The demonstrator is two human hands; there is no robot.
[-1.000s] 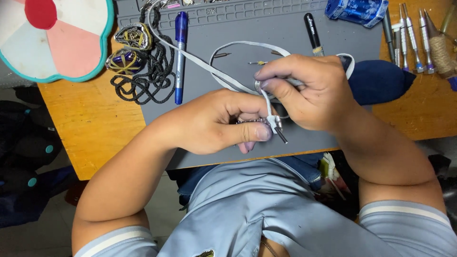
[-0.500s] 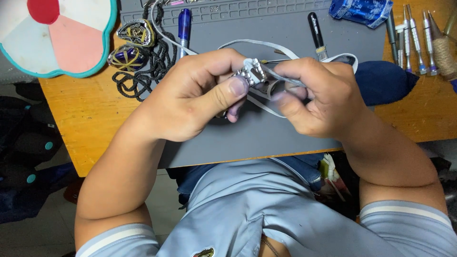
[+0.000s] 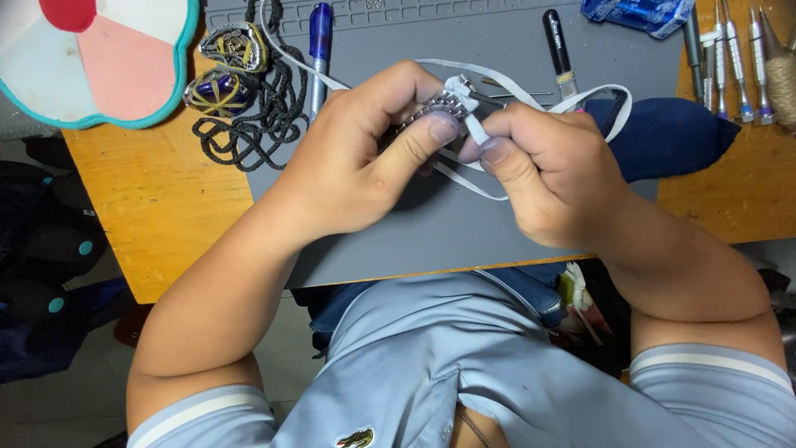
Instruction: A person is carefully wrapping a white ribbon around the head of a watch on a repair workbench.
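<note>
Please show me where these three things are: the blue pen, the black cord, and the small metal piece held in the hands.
blue pen [image 3: 318, 41]: head view, on its barrel.
black cord [image 3: 249, 133]: head view, on the tangled loops.
small metal piece [image 3: 444, 104]: head view, on the part showing between the thumbs.

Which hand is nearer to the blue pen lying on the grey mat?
The left. The left hand sits just below and right of the blue pen, its fingers close to the pen's lower end. The right hand is farther right, beyond the small metal piece both hands pinch.

metal band [image 3: 431, 106] shiny | mat [image 3: 497, 224] matt rubber (grey) | table [image 3: 157, 207] smooth wood
</note>
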